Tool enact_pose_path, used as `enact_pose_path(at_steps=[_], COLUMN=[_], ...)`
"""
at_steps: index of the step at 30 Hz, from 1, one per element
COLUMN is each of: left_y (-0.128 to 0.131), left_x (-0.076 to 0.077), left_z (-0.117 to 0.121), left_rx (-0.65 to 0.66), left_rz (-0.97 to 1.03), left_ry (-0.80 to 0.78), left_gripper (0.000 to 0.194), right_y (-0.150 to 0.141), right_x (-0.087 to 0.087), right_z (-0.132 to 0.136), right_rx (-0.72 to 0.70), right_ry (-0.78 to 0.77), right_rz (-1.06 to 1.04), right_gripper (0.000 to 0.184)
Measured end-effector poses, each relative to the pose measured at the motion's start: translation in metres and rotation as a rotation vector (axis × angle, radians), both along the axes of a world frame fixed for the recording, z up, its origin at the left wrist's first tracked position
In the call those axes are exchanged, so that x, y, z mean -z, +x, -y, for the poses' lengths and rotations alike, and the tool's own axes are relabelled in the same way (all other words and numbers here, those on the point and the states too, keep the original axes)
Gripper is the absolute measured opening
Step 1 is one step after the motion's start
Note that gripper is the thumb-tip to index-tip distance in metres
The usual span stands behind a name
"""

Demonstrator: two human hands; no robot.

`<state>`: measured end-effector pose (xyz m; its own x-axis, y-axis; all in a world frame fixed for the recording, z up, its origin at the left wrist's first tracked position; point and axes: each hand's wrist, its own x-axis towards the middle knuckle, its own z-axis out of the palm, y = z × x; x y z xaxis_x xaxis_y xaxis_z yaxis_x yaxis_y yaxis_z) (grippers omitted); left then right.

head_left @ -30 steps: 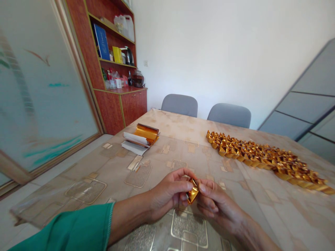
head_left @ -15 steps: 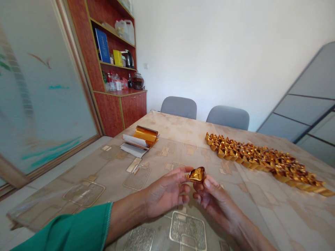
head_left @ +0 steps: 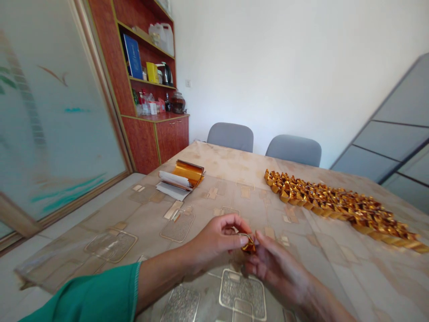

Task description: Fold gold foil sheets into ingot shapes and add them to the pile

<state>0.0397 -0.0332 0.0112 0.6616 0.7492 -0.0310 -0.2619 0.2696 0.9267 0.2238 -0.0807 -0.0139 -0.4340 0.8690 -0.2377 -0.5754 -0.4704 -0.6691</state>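
Note:
Between my two hands is a small folded gold foil paper ingot, partly covered by fingers. My left hand pinches its left side, thumb in front and index finger arched over the top. From the right, my right hand grips the other side with thumb and bent fingers. Both hands are held above the patterned tablecloth. To the right lie rows of many similar gold folded pieces, packed close together. Beyond my left hand rests a stack of gold and white foil sheets, curled at the edges.
Two grey chairs stand at the far table edge against the white wall. A red-brown cabinet with bottles and a kettle is at the back left, beside a frosted glass door. A grey panel leans at the right.
The foil ingot has been lowered slightly and turned. My left thumb has come round to its front, and the left fingers have closed in. My right hand keeps hold.

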Motion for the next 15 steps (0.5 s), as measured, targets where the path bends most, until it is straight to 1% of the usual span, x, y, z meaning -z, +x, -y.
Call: enact_pose_path(at_steps=[2, 5, 7, 9, 12, 15], left_y=[0.001, 0.002, 0.002, 0.002, 0.001, 0.001], left_x=[0.002, 0.004, 0.003, 0.0, -0.005, -0.009], left_z=[0.001, 0.004, 0.006, 0.008, 0.009, 0.01], left_rx=[-0.006, -0.06, -0.06, -0.047, -0.045, -0.037], left_rz=[0.044, 0.124, 0.137, 0.14, 0.109, 0.054], left_ry=[-0.011, -0.13, -0.22, -0.253, -0.204, -0.143], left_gripper=[0.035, 0.05, 0.046, 0.04, 0.032, 0.028], right_y=[-0.002, -0.005, -0.006, -0.006, -0.005, -0.004], right_x=[0.0, -0.003, -0.005, -0.008, -0.011, -0.012], right_z=[0.001, 0.001, 0.002, 0.002, 0.003, 0.004], right_rx=[0.033, 0.093, 0.095, 0.058, 0.003, -0.027], right_ry=[-0.007, 0.037, 0.068, 0.091, 0.113, 0.099], right_rz=[0.027, 0.017, 0.01, 0.026, 0.046, 0.009], right_gripper=[0.025, 0.028, 0.028, 0.026, 0.024, 0.026])
